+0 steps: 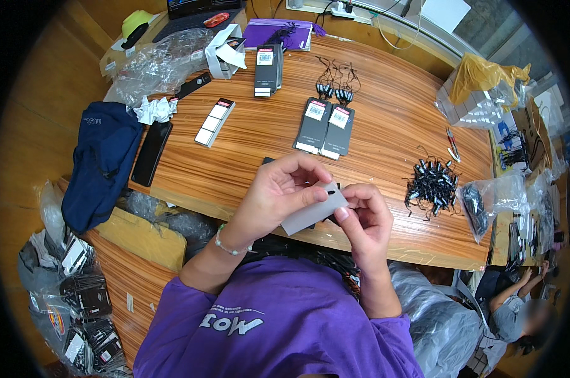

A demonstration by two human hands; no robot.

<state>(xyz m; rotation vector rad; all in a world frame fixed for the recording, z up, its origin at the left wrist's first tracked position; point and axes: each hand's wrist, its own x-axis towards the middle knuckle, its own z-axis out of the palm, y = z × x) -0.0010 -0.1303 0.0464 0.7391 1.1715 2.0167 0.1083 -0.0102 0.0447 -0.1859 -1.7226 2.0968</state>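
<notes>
Both my hands hold one small grey card tag (310, 213) above the near edge of the wooden table (386, 120). My left hand (279, 192) pinches its upper left part between thumb and fingers. My right hand (365, 217) grips its right end with the fingertips. A dark piece shows behind the tag, mostly hidden. A bead bracelet sits on my left wrist.
Two dark tags (326, 128) lie ahead, and a pile of black string fasteners (431, 183) lies to the right. Farther off are a black box (268, 69), white labels (214, 121), a black phone (151, 153), plastic bags (493, 198) and a blue garment (102, 164). Another person (518, 309) sits at lower right.
</notes>
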